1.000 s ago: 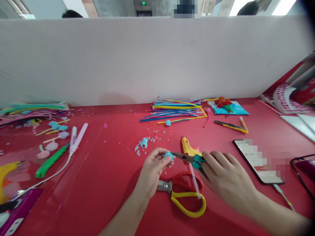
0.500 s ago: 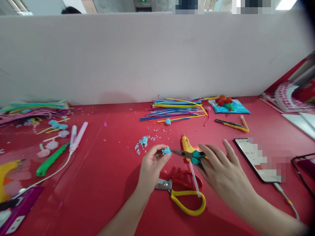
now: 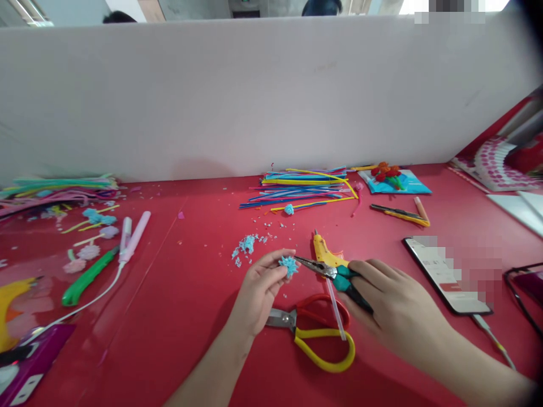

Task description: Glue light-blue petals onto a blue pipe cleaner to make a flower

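Note:
Between the thumb and fingers of my left hand (image 3: pixel 263 288) is a small light-blue fuzzy piece (image 3: pixel 289 265) with spiky points. My right hand (image 3: pixel 386 294) is wrapped round the green-and-black handles of needle-nose pliers (image 3: pixel 339 274). The pliers' tips reach the upper right edge of the blue piece; whether they grip it I cannot tell. Beneath the pliers lies a yellow glue gun (image 3: pixel 322 249) with a clear glue stick (image 3: pixel 337 311). Large scissors (image 3: pixel 324 350) with red and yellow handles rest below my hands. Blue fuzzy scraps (image 3: pixel 247 245) lie beyond my left hand.
Pipe cleaners (image 3: pixel 305 186) lie in a bundle by the white partition (image 3: pixel 254 102). On the right are a phone (image 3: pixel 441 277) and a blue packet (image 3: pixel 409 182). To the left are a green-handled tool (image 3: pixel 91 277), a pink corded tool (image 3: pixel 136 237) and a purple power strip (image 3: pixel 38 362).
The blue piece has turned so its spiky side shows more. My right hand has shifted slightly down and right, its fingers folding in round the pliers.

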`<state>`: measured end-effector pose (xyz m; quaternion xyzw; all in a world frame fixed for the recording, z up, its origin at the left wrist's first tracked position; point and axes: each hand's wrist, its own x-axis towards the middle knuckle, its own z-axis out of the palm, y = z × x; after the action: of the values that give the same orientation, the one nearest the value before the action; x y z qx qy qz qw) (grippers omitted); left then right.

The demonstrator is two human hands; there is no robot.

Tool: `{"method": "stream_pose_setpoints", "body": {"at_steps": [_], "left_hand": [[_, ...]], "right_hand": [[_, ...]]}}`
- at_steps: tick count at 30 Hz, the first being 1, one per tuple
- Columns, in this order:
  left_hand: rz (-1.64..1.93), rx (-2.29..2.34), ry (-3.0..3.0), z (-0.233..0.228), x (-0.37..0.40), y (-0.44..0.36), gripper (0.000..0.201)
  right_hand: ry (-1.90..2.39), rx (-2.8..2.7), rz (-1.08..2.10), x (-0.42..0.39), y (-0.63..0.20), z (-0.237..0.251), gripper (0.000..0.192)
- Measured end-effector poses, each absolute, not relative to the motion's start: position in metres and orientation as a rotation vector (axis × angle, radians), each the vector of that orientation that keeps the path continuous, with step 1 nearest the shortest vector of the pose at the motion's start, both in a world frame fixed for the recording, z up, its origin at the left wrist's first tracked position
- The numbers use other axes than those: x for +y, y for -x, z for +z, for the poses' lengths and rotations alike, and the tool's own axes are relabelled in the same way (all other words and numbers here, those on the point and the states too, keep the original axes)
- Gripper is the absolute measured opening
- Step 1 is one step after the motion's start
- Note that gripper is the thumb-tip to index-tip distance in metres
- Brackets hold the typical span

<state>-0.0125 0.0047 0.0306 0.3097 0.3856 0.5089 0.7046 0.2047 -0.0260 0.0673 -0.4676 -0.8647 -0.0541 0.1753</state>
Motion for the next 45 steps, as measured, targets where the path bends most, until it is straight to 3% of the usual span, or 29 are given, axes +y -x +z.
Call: {"method": "stream_pose_setpoints", "body": {"at_steps": [23,36,45], "left_hand": [[1.128,0.857,-0.722,0.0339,0.0030,0.0130,0.018],[1.110,0.956,-0.741,0.0333,0.0021,0.0096,0.015],[1.089,0.954,-0.759,0.0303,0.0032,0.0112,0.014]], "right_hand": [[1.308,-2.498,-0.149,-0.0256,-0.2039,0.0663,0.023],[1.267,-2.642,-0.647,-0.0271,-0.2063,0.0580,0.008],[1.301,-2.644,-0.666,-0.0272,-0.2019,0.0630,0.008]]}}
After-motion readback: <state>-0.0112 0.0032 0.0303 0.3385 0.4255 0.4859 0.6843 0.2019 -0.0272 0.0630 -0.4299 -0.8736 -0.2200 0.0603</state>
